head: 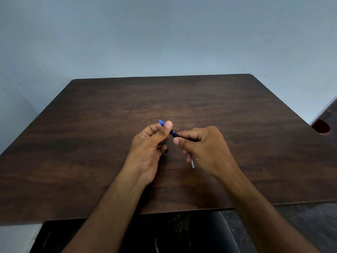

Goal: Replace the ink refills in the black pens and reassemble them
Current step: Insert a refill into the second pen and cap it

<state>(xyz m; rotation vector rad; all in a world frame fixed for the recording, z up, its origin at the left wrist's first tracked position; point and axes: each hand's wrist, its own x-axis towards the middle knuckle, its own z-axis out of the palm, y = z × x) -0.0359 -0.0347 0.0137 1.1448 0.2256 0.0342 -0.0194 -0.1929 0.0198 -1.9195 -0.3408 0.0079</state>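
Your left hand [151, 143] has its grip closed on the front part of the pen [172, 132]: thumb on the near side, forefinger curled over the far side, with the blue tip piece [161, 122] poking out past the thumbnail toward the far left. Your right hand [202, 147] is closed on the black barrel of the same pen, thumb and forefinger pinching it just right of the left thumb, so the two grips sit almost touching along the one shaft. Only a short stretch of dark barrel with a blue band shows between them. The pen is held above the tabletop [91, 143], slanting from upper left down to lower right.

From under your right hand, near the curled lower fingers, a thin pale refill tube [192, 163] sticks out, pointing back toward you; whether those fingers hold it or it lies on the wood, I cannot tell.

The tabletop is dark brown wood grain, set against a pale blue wall [164, 33]. At the far right edge another dark surface shows a round red-rimmed hole [321, 127].
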